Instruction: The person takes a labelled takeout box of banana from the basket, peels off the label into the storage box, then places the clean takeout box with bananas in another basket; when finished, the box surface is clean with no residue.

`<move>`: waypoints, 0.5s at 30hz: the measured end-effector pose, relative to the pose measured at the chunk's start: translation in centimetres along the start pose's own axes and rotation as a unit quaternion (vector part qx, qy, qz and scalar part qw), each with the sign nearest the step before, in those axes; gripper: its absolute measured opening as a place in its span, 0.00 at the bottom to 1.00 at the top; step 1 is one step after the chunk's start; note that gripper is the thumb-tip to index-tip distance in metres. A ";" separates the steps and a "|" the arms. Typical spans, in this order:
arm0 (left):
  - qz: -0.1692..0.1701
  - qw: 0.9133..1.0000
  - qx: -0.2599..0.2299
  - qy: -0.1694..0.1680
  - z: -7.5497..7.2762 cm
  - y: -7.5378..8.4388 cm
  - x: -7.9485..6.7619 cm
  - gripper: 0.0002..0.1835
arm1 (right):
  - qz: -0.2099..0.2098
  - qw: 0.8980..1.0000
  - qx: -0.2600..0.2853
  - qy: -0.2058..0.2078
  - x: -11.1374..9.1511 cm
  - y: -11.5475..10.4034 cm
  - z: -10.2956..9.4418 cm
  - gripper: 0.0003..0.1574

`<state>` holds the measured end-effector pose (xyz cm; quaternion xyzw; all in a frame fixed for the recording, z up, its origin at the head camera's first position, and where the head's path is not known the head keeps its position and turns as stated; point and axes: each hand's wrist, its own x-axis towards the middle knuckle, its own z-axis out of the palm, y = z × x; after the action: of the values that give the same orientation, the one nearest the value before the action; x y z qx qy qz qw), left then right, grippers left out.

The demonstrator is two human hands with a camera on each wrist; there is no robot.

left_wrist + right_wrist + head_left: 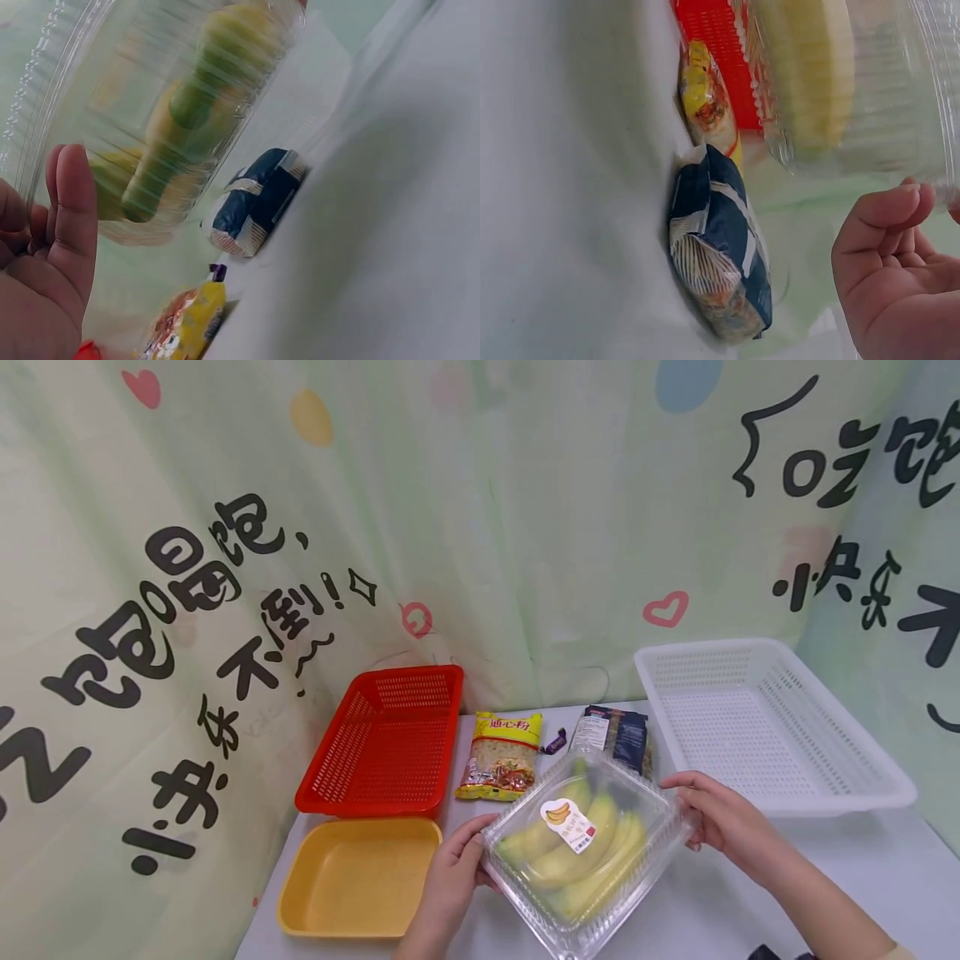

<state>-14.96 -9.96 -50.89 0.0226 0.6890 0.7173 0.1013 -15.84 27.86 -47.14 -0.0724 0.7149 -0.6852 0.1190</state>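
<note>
Head: left hand [454, 868], right hand [722, 818], fingers curled, grip banana box [573, 831].

Head view: fairly bright, even, diffuse light; its source cannot be placed. Pale glare marks the rectangular clear plastic container of yellow bananas [587, 852], notably along its rim. Wide-angle distortion stretches the white perforated plastic basket [735, 743] toward 3 o'clock. Wrist views: dimmer and softer. Broad, soft-edged shadows cross the smooth white tabletop [360, 247], toward 4 o'clock (left) and 11 o'clock (right). Detail on the navy-and-white plastic packet [726, 217] is slightly blurred.
</note>
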 end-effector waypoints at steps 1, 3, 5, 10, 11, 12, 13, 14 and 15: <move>-0.003 1.000 0.002 -0.001 -0.1 0.1 0.0 0.18 | 0.009 1.000 -0.016 0.000 0.2 -0.2 -0.1 0.18; 0.000 1.000 0.002 -0.008 -0.1 0.2 0.0 0.18 | 0.025 0.999 -0.040 -0.011 0.6 -0.5 -0.4 0.22; 0.003 1.000 0.004 -0.017 -0.3 0.4 0.1 0.18 | 0.040 0.997 -0.055 -0.026 1.0 -0.8 -0.5 0.24; 0.014 0.999 0.003 -0.043 -0.6 0.7 0.2 0.18 | 0.068 0.993 -0.065 -0.070 2.1 -1.4 -0.6 0.33; 0.014 0.999 0.003 -0.048 -0.7 0.7 0.3 0.18 | 0.070 0.992 -0.067 -0.078 2.3 -1.4 -0.6 0.35; 0.014 0.999 0.002 -0.052 -0.7 0.7 0.3 0.18 | 0.071 0.992 -0.066 -0.085 2.5 -1.4 -0.6 0.37; 0.012 0.998 0.002 -0.055 -0.8 0.7 0.4 0.18 | 0.070 0.991 -0.064 -0.093 2.7 -1.4 -0.6 0.37; 0.010 0.998 0.003 -0.057 -0.8 0.7 0.4 0.18 | 0.070 0.991 -0.058 -0.102 2.9 -1.4 -0.6 0.37; 0.009 0.998 0.004 -0.059 -0.9 0.7 0.4 0.19 | 0.070 0.990 -0.049 -0.112 3.0 -1.3 -0.6 0.37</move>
<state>-15.61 -10.78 -50.30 0.0712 0.6841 0.7132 0.1354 -18.96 27.58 -46.07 -0.1045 0.7328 -0.6272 0.2422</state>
